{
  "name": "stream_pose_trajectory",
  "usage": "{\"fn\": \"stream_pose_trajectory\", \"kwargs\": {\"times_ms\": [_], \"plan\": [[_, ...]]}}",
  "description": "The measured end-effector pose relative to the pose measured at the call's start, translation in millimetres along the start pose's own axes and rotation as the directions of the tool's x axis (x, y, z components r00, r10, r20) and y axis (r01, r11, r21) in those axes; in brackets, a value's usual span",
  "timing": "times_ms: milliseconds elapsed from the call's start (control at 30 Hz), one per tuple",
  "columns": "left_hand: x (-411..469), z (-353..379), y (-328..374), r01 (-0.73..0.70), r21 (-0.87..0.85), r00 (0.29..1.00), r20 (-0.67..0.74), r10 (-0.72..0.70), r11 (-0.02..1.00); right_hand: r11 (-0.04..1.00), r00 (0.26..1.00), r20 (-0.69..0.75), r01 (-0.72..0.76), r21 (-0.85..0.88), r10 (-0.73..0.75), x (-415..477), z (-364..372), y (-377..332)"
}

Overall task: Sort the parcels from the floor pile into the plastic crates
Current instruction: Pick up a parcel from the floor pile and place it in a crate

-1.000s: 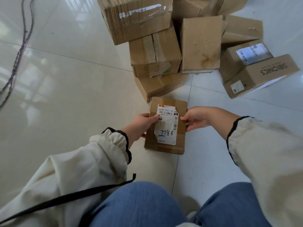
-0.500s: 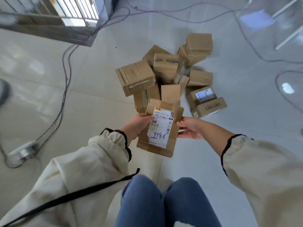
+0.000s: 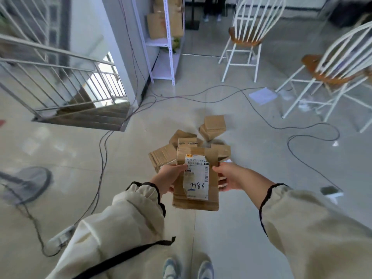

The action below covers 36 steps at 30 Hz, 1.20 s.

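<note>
Lifted clear of floor pile since a second ago, cardboard parcel labelled 7786; view risen from crouch to standing. Held in the air over the tiles, left hand and right hand curled round opposite side edges. Probably ready for carrying off, but no plastic crates in view.

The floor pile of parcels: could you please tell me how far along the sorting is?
Done: nothing can be confirmed, since no crate is in view. In hand: one labelled parcel, gripped by the left hand and right hand above the floor. Left: the pile of cardboard boxes beyond it.
</note>
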<state>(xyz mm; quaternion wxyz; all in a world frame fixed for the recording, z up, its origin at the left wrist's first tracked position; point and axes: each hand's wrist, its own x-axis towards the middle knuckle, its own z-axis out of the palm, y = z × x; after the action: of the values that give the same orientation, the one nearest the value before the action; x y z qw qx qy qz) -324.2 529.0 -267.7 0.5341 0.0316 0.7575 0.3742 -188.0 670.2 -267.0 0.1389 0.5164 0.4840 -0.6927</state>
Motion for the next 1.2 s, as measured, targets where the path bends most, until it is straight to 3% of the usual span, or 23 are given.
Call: {"fn": "stream_pose_trajectory", "kwargs": {"times_ms": [500, 733, 967, 1067, 1200], "plan": [[-29.5, 44.6, 58.6, -0.161, 0.146, 0.987, 0.053, 0.155, 0.976, 0.99, 0.993, -0.106, 0.066, 0.121, -0.054, -47.0, -50.6, -10.6], [-23.4, 99.1, 114.1, -0.254, 0.283, 0.95, 0.254, 0.183, 0.925, 0.962, 0.947, -0.32, 0.099, 0.255, -0.012, -72.2, -101.0, -8.3], [-42.7, 186.3, 156.4, -0.517, 0.443, 0.788, 0.581, 0.204, 0.733, 0.843, 0.824, -0.562, 0.251, 0.475, 0.071, -138.7, -149.5, 43.8], [-70.7, 241.4, 149.1, -0.596, 0.487, 0.692, 0.715, 0.1, 0.639, 0.702, 0.774, -0.61, 0.342, 0.625, 0.167, -186.7, -151.1, 94.3], [-126.4, 309.2, 102.0, -0.691, 0.486, 0.55, 0.834, -0.048, 0.535, 0.593, 0.649, -0.701, 0.45, 0.667, 0.296, -256.7, -127.1, 175.3]]}}
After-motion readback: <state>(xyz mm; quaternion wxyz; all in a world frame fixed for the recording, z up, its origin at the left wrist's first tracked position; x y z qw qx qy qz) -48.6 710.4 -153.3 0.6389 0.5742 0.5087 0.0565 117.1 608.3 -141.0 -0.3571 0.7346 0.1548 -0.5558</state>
